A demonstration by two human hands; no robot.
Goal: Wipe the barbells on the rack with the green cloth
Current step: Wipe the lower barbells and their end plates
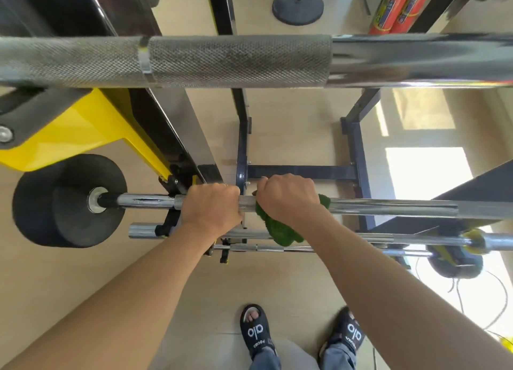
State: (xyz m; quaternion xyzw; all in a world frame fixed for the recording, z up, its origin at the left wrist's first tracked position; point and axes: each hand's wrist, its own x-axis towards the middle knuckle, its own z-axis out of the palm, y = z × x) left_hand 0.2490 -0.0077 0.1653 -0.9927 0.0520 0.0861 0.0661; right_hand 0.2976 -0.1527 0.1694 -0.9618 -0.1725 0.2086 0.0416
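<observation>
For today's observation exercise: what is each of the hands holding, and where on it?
Left hand grips the barbell bare, on its knurled shaft. Right hand grips the green cloth wrapped round the same shaft.

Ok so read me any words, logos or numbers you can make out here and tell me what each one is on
"alo": white logo on the strap of the left sandal.
"alo": same logo on the right sandal.
Smaller white lettering under each logo is too blurred to read.
Labels on the red rolls at the top right carry print, too small and blurred to read.
No readable marks on the barbell, the weight plate or the green cloth.
</observation>
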